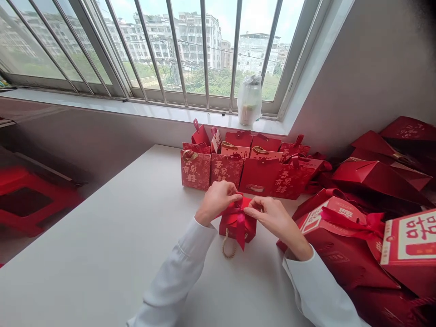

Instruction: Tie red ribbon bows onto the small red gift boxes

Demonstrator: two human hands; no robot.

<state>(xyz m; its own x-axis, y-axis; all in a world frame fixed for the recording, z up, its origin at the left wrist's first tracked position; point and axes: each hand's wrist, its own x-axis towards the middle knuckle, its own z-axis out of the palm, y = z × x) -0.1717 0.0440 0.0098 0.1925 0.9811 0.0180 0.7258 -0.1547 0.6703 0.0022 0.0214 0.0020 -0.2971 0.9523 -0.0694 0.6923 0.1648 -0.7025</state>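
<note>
A small red gift box (250,231) stands on the white table in front of me, with a twisted cord handle (229,250) hanging down its near side. Across its top lies a crimson ribbon (240,227), one tail draping over the front. My left hand (220,200) is closed at the ribbon on the upper left, thumb and fingers pinching it. From the other side my right hand (270,215) pinches the ribbon near its middle, thumb against fingertips. The ribbon's exact loops are partly hidden by my fingers.
Rows of red gift bags (226,170) stand behind the box against the wall. To the right, large red boxes (340,227) with ribbons are piled up. A plastic-wrapped jar (250,102) sits on the windowsill (153,109). A red stool (30,195) is left of the white table (112,245).
</note>
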